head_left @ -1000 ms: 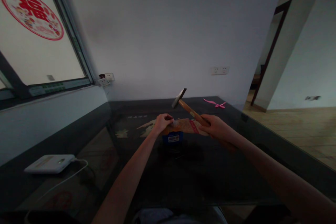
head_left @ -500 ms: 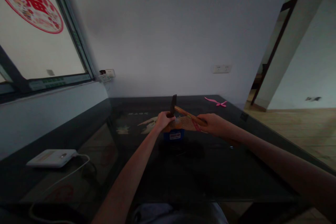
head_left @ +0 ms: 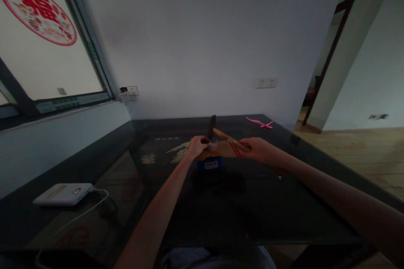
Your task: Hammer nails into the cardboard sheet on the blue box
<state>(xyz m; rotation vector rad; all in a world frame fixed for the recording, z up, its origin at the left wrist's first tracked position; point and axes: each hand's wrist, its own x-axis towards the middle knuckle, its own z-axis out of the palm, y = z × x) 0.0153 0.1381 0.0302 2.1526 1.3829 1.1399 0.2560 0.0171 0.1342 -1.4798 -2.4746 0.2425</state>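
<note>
Hammer (head_left: 227, 136) up over the middle of the dark glossy table (head_left: 268, 210), wooden handle slanting down to the right hand (head_left: 257, 149), which is clamped on its end. Left hand (head_left: 198, 146) just beside the metal head, fingers bent in at the left end of a tan patterned strip (head_left: 224, 149); from where I stand, can't tell if they pinch it or something tiny there. Strip lies across a blue box (head_left: 212, 164) with a white label. Handle crosses in front of part of the strip; left hand hides its near end. Pale printed design (head_left: 181, 152) on the tabletop, left of that hand. Pink item (head_left: 261, 124) near the far right corner, clear of the hammer. White device (head_left: 63, 194) at left, white cable (head_left: 85, 216) trailing off it, well apart from both hands. Wall socket (head_left: 266, 83) behind.
</note>
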